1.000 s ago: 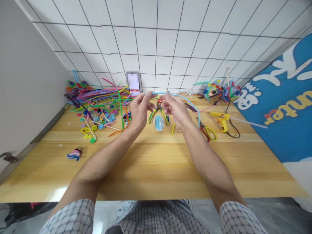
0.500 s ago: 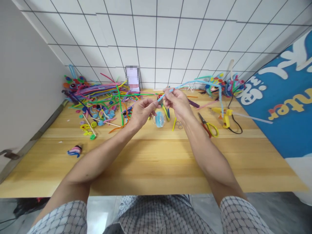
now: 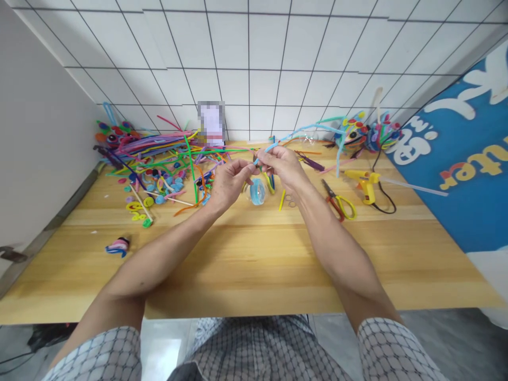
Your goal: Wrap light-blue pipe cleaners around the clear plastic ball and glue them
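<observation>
My left hand (image 3: pixel 228 182) and my right hand (image 3: pixel 283 165) meet above the wooden table (image 3: pixel 254 254), fingers pinched together. Both grip a long light blue pipe cleaner (image 3: pixel 307 128) near one end. Its free length arcs up and to the right, then droops toward the glue gun. Just below my hands a clear ball with blue stripes (image 3: pixel 257 191) rests on the table, beside a small craft piece of bent green, yellow and blue pipe cleaners (image 3: pixel 271 181).
A heap of coloured pipe cleaners and small craft bits (image 3: pixel 159 164) fills the back left. Yellow-handled scissors (image 3: pixel 337 201), a yellow glue gun (image 3: pixel 363 182) with cord, and finished colourful fish crafts (image 3: pixel 363 132) lie at right. A small pipe cleaner bundle (image 3: pixel 117 246) lies at front left. A phone (image 3: pixel 211 124) leans on the tiled wall.
My hands have dropped lower and drawn closer together. The pipe cleaner, held level between them before, now swings up and out to the right from the pinch.
</observation>
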`<act>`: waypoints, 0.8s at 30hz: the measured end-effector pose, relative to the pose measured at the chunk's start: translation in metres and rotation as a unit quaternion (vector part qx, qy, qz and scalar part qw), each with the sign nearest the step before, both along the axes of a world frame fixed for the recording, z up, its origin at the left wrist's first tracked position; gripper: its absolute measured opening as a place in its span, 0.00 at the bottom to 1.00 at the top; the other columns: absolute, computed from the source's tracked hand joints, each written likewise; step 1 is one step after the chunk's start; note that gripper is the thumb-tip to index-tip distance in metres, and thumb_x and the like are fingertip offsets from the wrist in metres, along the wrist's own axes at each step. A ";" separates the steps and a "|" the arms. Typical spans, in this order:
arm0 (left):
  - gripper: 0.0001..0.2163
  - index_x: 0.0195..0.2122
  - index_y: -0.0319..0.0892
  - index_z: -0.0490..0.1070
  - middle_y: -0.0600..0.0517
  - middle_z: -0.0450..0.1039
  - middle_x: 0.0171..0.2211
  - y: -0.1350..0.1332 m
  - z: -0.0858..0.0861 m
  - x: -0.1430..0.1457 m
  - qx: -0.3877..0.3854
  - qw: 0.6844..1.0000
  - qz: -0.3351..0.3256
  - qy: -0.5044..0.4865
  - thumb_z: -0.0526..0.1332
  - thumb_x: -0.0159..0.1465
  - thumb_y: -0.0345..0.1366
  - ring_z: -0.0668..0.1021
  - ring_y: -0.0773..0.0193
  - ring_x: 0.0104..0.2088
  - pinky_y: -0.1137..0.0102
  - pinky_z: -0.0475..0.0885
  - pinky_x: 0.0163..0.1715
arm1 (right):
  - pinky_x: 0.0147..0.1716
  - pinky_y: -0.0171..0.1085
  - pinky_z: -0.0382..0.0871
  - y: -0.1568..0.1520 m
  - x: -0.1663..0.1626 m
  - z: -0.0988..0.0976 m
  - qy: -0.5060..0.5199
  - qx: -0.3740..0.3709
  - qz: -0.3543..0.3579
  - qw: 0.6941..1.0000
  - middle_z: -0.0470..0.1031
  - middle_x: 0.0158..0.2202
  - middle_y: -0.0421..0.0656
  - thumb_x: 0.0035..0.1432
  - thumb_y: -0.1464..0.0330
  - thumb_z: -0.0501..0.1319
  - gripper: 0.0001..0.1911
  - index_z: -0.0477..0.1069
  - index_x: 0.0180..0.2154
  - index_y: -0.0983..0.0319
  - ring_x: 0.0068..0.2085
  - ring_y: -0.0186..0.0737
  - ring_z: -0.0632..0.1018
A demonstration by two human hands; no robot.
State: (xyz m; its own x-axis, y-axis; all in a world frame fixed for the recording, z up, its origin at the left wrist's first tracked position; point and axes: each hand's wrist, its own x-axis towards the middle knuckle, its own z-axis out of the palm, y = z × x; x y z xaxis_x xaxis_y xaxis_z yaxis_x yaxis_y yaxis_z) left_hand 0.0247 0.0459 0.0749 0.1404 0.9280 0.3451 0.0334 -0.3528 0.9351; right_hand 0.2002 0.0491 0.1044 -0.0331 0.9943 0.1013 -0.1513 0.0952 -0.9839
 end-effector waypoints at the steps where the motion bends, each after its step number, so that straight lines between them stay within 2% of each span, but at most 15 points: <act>1: 0.23 0.33 0.41 0.82 0.48 0.87 0.31 0.000 -0.002 -0.001 0.000 1.000 0.001 -0.001 0.74 0.66 0.59 0.83 0.66 0.26 0.73 0.75 0.28 | 0.24 0.29 0.67 0.001 0.002 -0.001 -0.008 -0.007 0.009 1.000 0.81 0.28 0.38 0.48 0.51 0.87 0.26 0.79 0.30 0.60 0.27 0.29 0.75; 3: 0.23 0.37 0.41 0.83 0.47 0.88 0.35 0.000 -0.009 -0.004 0.008 1.000 0.011 0.008 0.73 0.66 0.59 0.85 0.63 0.32 0.71 0.78 0.34 | 0.24 0.30 0.67 0.003 0.004 -0.002 -0.022 -0.012 0.011 1.000 0.82 0.28 0.39 0.49 0.52 0.87 0.25 0.79 0.29 0.61 0.27 0.29 0.76; 6: 0.26 0.53 0.42 0.83 0.43 0.87 0.52 -0.005 -0.020 -0.010 0.030 0.993 0.032 0.107 0.74 0.65 0.59 0.87 0.54 0.50 0.64 0.80 0.50 | 0.26 0.30 0.69 0.007 0.007 -0.006 -0.025 -0.013 0.003 1.000 0.83 0.28 0.40 0.55 0.53 0.85 0.23 0.79 0.30 0.61 0.27 0.29 0.76; 8: 0.31 0.61 0.42 0.79 0.39 0.83 0.62 -0.010 -0.026 -0.012 0.028 0.976 0.014 0.214 0.74 0.64 0.58 0.83 0.45 0.62 0.54 0.77 0.64 | 0.26 0.29 0.69 0.009 0.009 -0.007 -0.019 -0.021 0.000 1.000 0.83 0.28 0.39 0.58 0.53 0.84 0.23 0.78 0.31 0.61 0.26 0.29 0.76; 10: 0.31 0.63 0.41 0.77 0.37 0.81 0.64 -0.015 -0.030 -0.013 0.009 0.955 -0.019 0.295 0.72 0.66 0.56 0.79 0.40 0.66 0.46 0.71 0.71 | 0.26 0.29 0.69 0.010 0.010 -0.008 -0.013 -0.028 -0.002 1.000 0.82 0.27 0.39 0.60 0.53 0.83 0.23 0.77 0.31 0.61 0.26 0.29 0.77; 13: 0.29 0.64 0.40 0.73 0.39 0.82 0.58 -0.021 -0.035 -0.011 -0.034 0.940 -0.048 0.337 0.66 0.70 0.55 0.82 0.43 0.59 0.46 0.76 0.65 | 0.26 0.28 0.69 0.011 0.011 -0.008 -0.021 -0.038 0.007 0.999 0.82 0.28 0.38 0.64 0.59 0.81 0.19 0.77 0.32 0.61 0.27 0.28 0.77; 17: 0.28 0.63 0.41 0.66 0.43 0.80 0.53 -0.030 -0.047 -0.010 -0.065 0.948 -0.063 0.306 0.68 0.67 0.50 0.84 0.53 0.47 0.55 0.83 0.52 | 0.28 0.27 0.70 0.009 0.013 -0.007 -0.028 -0.031 0.017 0.999 0.83 0.29 0.37 0.64 0.67 0.79 0.12 0.78 0.36 0.61 0.28 0.28 0.78; 19: 0.30 0.64 0.42 0.63 0.42 0.79 0.56 -0.033 -0.057 -0.013 -0.030 0.959 -0.080 0.270 0.70 0.66 0.48 0.84 0.54 0.50 0.57 0.83 0.54 | 0.29 0.28 0.71 0.006 0.015 -0.007 -0.024 -0.026 0.024 0.999 0.82 0.29 0.37 0.63 0.66 0.80 0.13 0.78 0.36 0.60 0.29 0.29 0.78; 21: 0.33 0.67 0.42 0.63 0.38 0.76 0.61 -0.035 -0.066 -0.016 0.029 0.966 -0.083 0.245 0.72 0.65 0.45 0.83 0.50 0.59 0.55 0.82 0.62 | 0.29 0.30 0.71 0.002 0.017 -0.009 -0.025 -0.024 0.039 0.999 0.82 0.30 0.38 0.58 0.62 0.82 0.16 0.78 0.36 0.60 0.30 0.30 0.78; 24: 0.30 0.67 0.43 0.66 0.39 0.75 0.62 -0.034 -0.075 -0.022 0.118 0.959 -0.061 0.250 0.71 0.65 0.40 0.79 0.48 0.66 0.53 0.77 0.69 | 0.29 0.31 0.70 -0.010 0.023 -0.013 -0.047 -0.013 0.072 0.996 0.81 0.31 0.38 0.51 0.58 0.84 0.21 0.77 0.36 0.60 0.30 0.31 0.77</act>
